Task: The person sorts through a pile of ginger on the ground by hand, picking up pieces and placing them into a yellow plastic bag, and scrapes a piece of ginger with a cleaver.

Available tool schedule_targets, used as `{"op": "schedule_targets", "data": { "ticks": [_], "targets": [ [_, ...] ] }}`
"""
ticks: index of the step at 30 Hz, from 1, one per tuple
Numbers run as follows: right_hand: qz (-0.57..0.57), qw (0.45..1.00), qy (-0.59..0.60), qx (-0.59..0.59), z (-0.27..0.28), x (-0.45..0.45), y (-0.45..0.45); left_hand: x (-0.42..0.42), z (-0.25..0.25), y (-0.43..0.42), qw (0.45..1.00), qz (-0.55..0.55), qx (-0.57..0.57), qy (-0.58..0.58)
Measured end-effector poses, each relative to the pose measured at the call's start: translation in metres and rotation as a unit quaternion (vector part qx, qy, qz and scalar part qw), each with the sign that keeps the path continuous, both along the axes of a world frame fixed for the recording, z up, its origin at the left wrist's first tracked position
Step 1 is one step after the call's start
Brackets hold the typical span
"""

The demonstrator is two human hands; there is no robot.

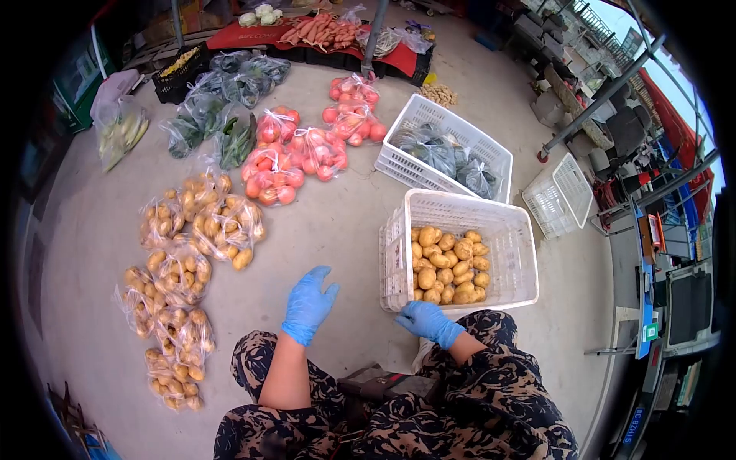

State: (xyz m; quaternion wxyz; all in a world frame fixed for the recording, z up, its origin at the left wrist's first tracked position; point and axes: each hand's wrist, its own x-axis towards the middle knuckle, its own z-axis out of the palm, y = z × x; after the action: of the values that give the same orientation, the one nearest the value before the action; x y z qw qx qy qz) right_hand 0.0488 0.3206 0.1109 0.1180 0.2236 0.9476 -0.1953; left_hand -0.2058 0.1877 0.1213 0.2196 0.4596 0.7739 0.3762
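My left hand [308, 305], in a blue glove, hangs over the bare floor with thumb and fingers apart, holding nothing. My right hand [429, 322], also blue-gloved, is at the near left edge of a white plastic crate [529, 287]. Its fingers are bent against the crate's front side; part of the grip is hidden. Loose potatoes [452, 264] cover the bottom of this crate. To the left of my left hand lie several tied clear bags of potatoes [182, 272].
Bags of tomatoes [272, 175] and bags of dark green vegetables [238, 142] lie farther back. A second white crate [391, 159] holds bagged greens. Another crate [556, 195] stands right, near a metal pole [594, 107]. Carrots [322, 31] lie on a red cloth behind.
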Motion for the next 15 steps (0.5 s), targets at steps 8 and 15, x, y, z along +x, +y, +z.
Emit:
{"op": "schedule_targets", "data": {
  "ticks": [8,15],
  "targets": [
    [0.183,0.845,-0.435,-0.252,-0.204,0.031,-0.060,-0.030,-0.019,0.043,0.994,0.091,-0.052,0.026],
    [0.140,0.780,-0.472,-0.385,-0.114,0.014,-0.116,-0.031,-0.036,0.060,0.980,0.172,-0.011,-0.098]
  ]
}}
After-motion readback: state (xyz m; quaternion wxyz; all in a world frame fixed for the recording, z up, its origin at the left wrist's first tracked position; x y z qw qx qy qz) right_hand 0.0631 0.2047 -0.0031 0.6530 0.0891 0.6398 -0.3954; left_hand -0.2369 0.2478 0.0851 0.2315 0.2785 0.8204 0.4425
